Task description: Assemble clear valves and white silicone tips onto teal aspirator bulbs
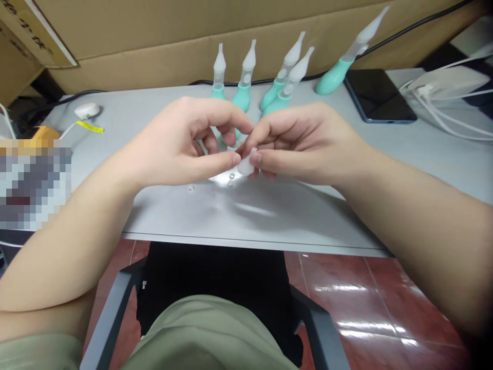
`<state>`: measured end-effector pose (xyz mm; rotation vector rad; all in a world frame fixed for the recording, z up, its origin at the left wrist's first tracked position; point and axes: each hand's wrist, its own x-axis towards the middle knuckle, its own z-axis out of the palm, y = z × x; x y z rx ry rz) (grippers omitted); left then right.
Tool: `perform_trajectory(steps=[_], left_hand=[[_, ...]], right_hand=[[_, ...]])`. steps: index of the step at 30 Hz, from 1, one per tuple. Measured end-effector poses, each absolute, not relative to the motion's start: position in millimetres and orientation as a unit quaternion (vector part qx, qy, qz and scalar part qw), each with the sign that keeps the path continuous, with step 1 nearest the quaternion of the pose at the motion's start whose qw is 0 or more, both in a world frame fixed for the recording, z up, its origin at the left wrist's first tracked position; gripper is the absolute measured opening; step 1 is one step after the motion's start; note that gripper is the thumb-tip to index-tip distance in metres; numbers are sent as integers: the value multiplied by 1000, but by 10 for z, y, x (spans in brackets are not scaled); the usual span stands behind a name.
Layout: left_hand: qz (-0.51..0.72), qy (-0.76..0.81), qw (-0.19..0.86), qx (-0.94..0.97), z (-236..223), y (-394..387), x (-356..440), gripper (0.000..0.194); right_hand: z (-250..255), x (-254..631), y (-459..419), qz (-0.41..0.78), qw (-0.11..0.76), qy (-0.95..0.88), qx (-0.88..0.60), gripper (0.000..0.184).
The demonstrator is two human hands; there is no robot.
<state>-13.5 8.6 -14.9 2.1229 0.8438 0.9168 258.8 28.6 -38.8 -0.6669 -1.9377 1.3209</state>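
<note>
Over the middle of the desk, both hands meet at a small translucent white nozzle tip [245, 165]. My right hand [304, 141] pinches it, thumb pressed on its near side. My left hand [192, 139] is curled, with its thumb at the tip's left edge and its index finger reaching the right fingers. How firmly it grips is partly hidden. Below them lie small clear rings [231, 176], with another ring [191, 188] farther left. Behind the hands stand several green bulb nasal aspirators [242, 96] with white tips, their lower parts partly covered by my hands.
One more aspirator [334, 76] leans at the back right beside a dark phone [379, 95]. White cables [442, 110] and a charger lie at the far right. A white plug-like piece [87, 110] sits back left. Cardboard [154, 41] lines the desk's [185, 221] rear.
</note>
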Motion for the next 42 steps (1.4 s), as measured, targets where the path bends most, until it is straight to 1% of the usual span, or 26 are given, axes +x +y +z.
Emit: perform_trajectory(steps=[3, 5, 7, 10, 11, 14, 16, 17, 19, 21, 23, 26, 27, 29, 34, 37, 38, 40, 42], left_hand=[[368, 327, 336, 803, -139, 87, -105, 47], [374, 320, 335, 803, -146, 94, -94, 48], [375, 304, 335, 809, -163, 100, -92, 38], [380, 281, 319, 822, -187, 99, -95, 11], [387, 278, 309, 823, -193, 98, -96, 7], [417, 296, 286, 810, -211, 118, -101, 6], [434, 314, 274, 798, -225, 160, -117, 17], [442, 316, 273, 794, -232, 189, -131, 23], [461, 310, 279, 783, -242, 252, -166, 30], [466, 305, 302, 774, -249, 302, -199, 30], [471, 305, 320, 764, -253, 321, -218, 27], [483, 316, 336, 745, -258, 291, -216, 19], [485, 323, 340, 738, -258, 274, -210, 19], [489, 332, 345, 729, -256, 244, -195, 25], [516, 320, 346, 715, -248, 227, -156, 31], [512, 306, 371, 711, -250, 243, -160, 33], [510, 298, 379, 712, -255, 252, -167, 33], [502, 282, 392, 717, -271, 271, -179, 32], [493, 278, 403, 720, -285, 283, -182, 30]], right_hand=[[-355, 2542, 265, 562, 367, -687, -278, 41], [-358, 2532, 275, 580, 380, -666, -274, 50], [-377, 2533, 296, 587, 387, -656, -273, 55], [-405, 2530, 318, 591, 386, -650, -280, 58], [-409, 2523, 320, 594, 388, -647, -279, 61], [-400, 2494, 309, 597, 415, -629, -275, 69], [-389, 2486, 298, 580, 450, -621, -275, 66], [-387, 2490, 294, 560, 465, -627, -276, 60], [-394, 2517, 291, 498, 476, -668, -281, 41], [-416, 2561, 290, 420, 430, -750, -276, 22], [-445, 2605, 290, 340, 350, -836, -251, 10], [-489, 2647, 300, 252, 264, -909, -200, 17], [-502, 2655, 311, 236, 250, -920, -190, 19], [-530, 2664, 344, 217, 228, -933, -176, 23], [-580, 2655, 422, 226, 237, -936, -131, 23], [-540, 2632, 375, 235, 254, -925, -156, 15], [-514, 2624, 348, 255, 273, -911, -173, 12], [-459, 2609, 299, 328, 340, -855, -216, 9], [-419, 2593, 277, 401, 413, -774, -263, 13]])
